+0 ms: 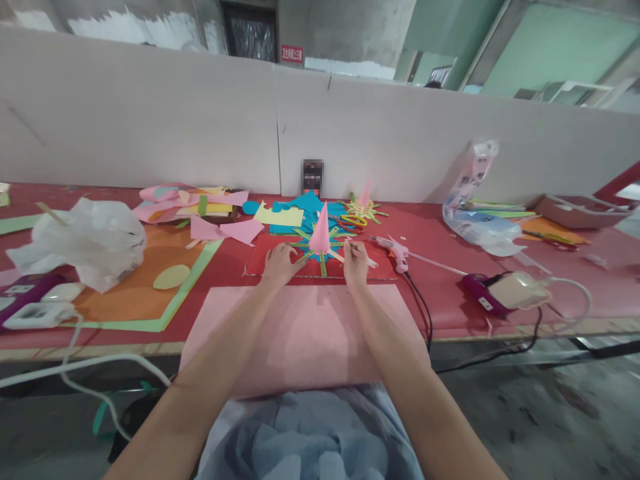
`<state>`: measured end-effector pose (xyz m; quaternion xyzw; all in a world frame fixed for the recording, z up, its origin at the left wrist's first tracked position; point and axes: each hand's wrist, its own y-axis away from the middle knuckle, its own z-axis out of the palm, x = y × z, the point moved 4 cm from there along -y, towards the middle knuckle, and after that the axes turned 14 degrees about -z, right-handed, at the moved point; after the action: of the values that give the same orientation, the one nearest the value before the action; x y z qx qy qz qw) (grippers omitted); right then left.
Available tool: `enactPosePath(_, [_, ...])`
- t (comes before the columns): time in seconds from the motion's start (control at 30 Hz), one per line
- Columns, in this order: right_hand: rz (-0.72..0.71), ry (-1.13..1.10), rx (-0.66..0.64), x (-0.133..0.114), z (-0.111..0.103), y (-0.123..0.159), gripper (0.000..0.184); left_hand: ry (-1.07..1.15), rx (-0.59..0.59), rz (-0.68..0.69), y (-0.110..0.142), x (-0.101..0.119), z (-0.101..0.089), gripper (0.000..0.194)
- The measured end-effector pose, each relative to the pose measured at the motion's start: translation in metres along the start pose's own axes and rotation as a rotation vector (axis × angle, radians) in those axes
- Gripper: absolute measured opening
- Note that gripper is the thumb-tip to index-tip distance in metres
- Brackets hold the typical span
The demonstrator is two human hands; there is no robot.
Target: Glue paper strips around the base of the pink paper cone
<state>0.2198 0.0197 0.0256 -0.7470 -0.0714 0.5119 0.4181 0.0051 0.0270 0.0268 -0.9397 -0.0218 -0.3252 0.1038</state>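
A pink paper cone (321, 232) stands upright on a blue paper piece with yellow-green strips (323, 267) spreading outward like rays. It rests on a red sheet (260, 260). To its left is my left hand (280, 264), fingers curved and thumb apart, with the fingertips by the ends of the left strips. My right hand (356, 261), on the other side, is closed round a thin pale stick (372, 263) that slants toward the base of the cone. Whether the stick touches the base is too small to tell.
A pink glue gun (395, 253) lies on the right, its cord hanging over the edge. Behind are a second cone piece (365, 199), scissors (354, 221) and a phone (313, 177). Paper scraps (175, 200) and a plastic bag (93, 240) lie left; a power strip (485, 293) right.
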Motion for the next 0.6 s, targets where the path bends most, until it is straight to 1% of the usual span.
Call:
enactPosePath(0.13, [-0.002,-0.007,0.016,-0.001,-0.002,0.0,0.044,0.01,-0.017,0.029,0.0,0.003,0.0,0.02])
enactPosePath(0.27, [0.036,-0.061,0.045,-0.006,-0.003,0.001,0.044,0.052,-0.003,0.039,-0.001,0.003,-0.002,0.012])
enactPosePath(0.4, [0.07,-0.152,0.089,-0.011,-0.003,0.002,0.045,0.126,0.042,0.07,-0.004,0.002,-0.004,0.005])
enactPosePath(0.5, [0.071,-0.145,0.148,-0.012,-0.005,0.001,0.045,0.176,0.092,0.099,-0.004,0.002,-0.006,0.003])
enactPosePath(0.6, [0.133,-0.135,0.184,-0.007,-0.008,0.001,0.046,0.216,0.135,0.102,-0.004,0.003,-0.009,0.005])
